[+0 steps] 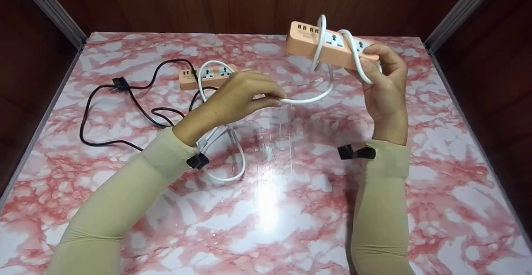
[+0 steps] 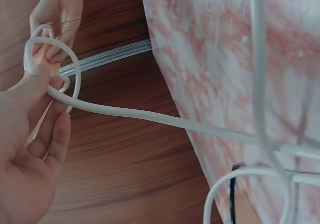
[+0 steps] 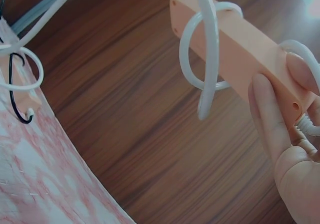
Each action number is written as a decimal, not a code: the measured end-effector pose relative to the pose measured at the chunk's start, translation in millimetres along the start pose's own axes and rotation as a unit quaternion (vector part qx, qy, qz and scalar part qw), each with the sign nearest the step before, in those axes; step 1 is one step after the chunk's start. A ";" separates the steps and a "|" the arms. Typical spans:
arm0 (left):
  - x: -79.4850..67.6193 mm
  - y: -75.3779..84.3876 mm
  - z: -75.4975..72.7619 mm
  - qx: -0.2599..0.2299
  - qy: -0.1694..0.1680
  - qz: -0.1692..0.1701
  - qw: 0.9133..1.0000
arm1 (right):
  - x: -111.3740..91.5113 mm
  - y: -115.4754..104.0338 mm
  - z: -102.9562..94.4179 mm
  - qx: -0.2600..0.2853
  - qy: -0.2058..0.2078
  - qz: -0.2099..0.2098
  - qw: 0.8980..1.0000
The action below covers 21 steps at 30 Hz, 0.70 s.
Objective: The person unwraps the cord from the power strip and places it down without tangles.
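Note:
An orange power strip (image 1: 307, 48) with white socket panels is held up above the table at the right of the head view. My right hand (image 1: 384, 75) grips its right end, thumb on the near side. The white cord (image 1: 305, 101) loops loosely around the strip's body and sags toward the left. My left hand (image 1: 249, 92) pinches that cord between thumb and fingers. In the right wrist view the strip's underside (image 3: 250, 48) and the ribbed cord exit (image 3: 306, 126) by my right hand show. From my left hand the cord (image 2: 150, 115) runs back over the table.
Behind my left hand a second orange power strip (image 1: 189, 82) lies on the table, partly hidden. A black cord (image 1: 86, 121) with a black plug (image 1: 120, 84) spreads to its left. White cord loops (image 1: 243, 163) lie beneath my left wrist. Dark wooden panels (image 1: 249, 1) enclose the marbled table (image 1: 311, 225).

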<state>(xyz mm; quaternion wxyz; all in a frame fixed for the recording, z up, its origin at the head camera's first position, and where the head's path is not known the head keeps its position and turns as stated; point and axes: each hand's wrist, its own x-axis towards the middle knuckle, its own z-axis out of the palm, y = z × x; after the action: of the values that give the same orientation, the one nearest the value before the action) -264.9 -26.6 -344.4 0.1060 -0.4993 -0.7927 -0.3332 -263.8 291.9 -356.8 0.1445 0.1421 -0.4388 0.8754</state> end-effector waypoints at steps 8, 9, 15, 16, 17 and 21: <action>0.8 -8.9 13.7 -0.012 -0.033 -0.006 0.999 | -0.9 -0.9 0.2 0.004 -0.007 0.004 1.000; 1.3 -10.7 15.4 -0.010 -0.037 -0.007 0.999 | -1.2 -1.0 0.0 0.007 -0.008 0.004 1.000; 3.1 -20.8 20.8 0.000 -0.053 -0.036 0.998 | -2.3 -0.8 -0.3 0.016 -0.018 0.002 1.000; 3.4 -22.2 21.0 0.002 -0.055 -0.043 0.998 | -2.4 -0.8 -0.4 0.016 -0.021 0.001 1.000; 3.5 -23.6 21.3 0.005 -0.057 -0.050 0.997 | -2.6 -0.8 -0.5 0.018 -0.025 0.000 1.000; 4.5 -28.7 21.9 0.013 -0.058 -0.073 0.996 | -2.9 -1.1 0.5 0.017 -0.033 0.000 0.999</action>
<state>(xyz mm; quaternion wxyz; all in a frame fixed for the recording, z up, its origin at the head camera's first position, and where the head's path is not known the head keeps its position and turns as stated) -288.1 -17.4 -370.8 0.0412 -0.4572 -0.8361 -0.3002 -260.7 291.8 -356.8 0.1274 0.1732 -0.4286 0.8776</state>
